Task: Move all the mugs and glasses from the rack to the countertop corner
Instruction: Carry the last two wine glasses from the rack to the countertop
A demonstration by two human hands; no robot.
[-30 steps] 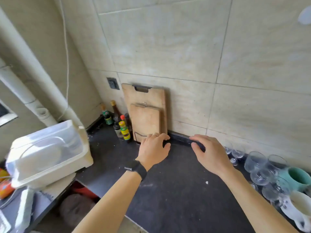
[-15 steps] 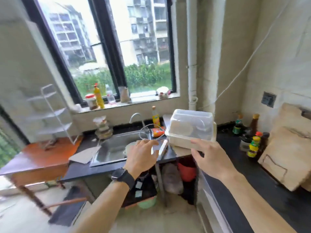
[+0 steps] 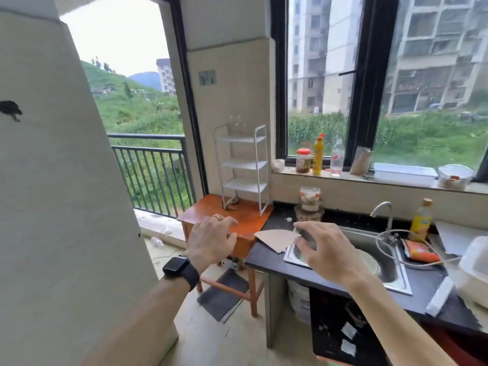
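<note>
Facing: you look toward the white rack [image 3: 243, 167] on the orange table [image 3: 237, 220], beside the black counter [image 3: 266, 256] with the sink [image 3: 380, 257].
Left hand [image 3: 211, 240]: it is empty, with loose, spread fingers, in the air before the table.
Right hand [image 3: 328, 249]: it is also empty and spread wide, above the sink edge.
Rack: the three lower shelves look bare. On the top one there is maybe a clear glass [image 3: 237, 125], but it is too faint to be sure.
Mugs: none shows in this view.
Advice: go close and check the top shelf first. If a glass is there, take it by the bowl with one hand and support it with the other.
Risk: clear glass against the pale wall is easy to miss or to knock.
</note>
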